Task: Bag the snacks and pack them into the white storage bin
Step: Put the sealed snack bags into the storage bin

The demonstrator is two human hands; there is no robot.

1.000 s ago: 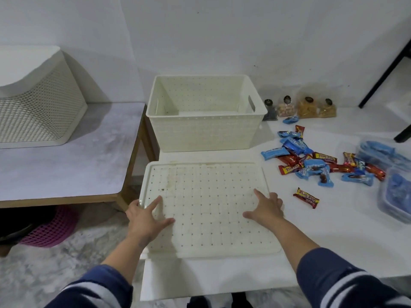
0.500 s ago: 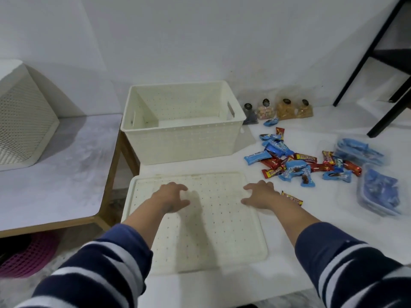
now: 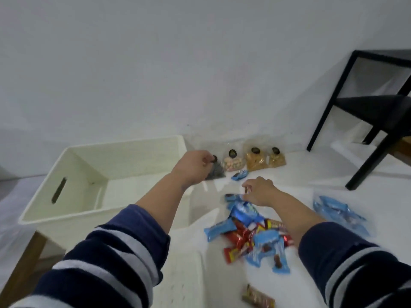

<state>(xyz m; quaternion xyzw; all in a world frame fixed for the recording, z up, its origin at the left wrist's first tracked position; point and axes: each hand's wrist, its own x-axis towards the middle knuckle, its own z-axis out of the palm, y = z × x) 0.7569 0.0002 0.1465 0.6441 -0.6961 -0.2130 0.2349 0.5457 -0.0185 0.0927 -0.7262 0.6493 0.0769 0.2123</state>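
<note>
The left hand (image 3: 193,166) reaches over the right end of the white bin (image 3: 93,185) to the row of small bags by the wall. Its fingers are curled around the top of the dark bag (image 3: 215,170), the one at the left end of the row, and they pinch it near its black round label. The dark bag stands just beside the far right corner of the bin.

The right hand (image 3: 259,191) is lower, over the far edge of the pile of snacks (image 3: 249,232). Its fingers are bent and close together, and they seem to pinch something small and dark at the tips; I cannot tell what it is, because this part is blurred.

The bin is open and stands on the white bench (image 3: 311,174), at the left, with a slot handle in its left wall. Inside I see only its pale floor. The lid (image 3: 184,274) with small holes lies flat in front of the bin, partly under the sleeves.

Next to the dark bag stand a bag with pale round pieces (image 3: 233,162) and two bags with yellow-brown content (image 3: 255,161). One blue wrapper (image 3: 239,174) lies apart, just before these bags. The pile has blue and red wrappers mixed together. One brown and gold bar (image 3: 258,297) lies alone near the bottom edge. At the right lies a clear bag of blue packets (image 3: 338,212). A black frame (image 3: 367,130) stands at the far right.
</note>
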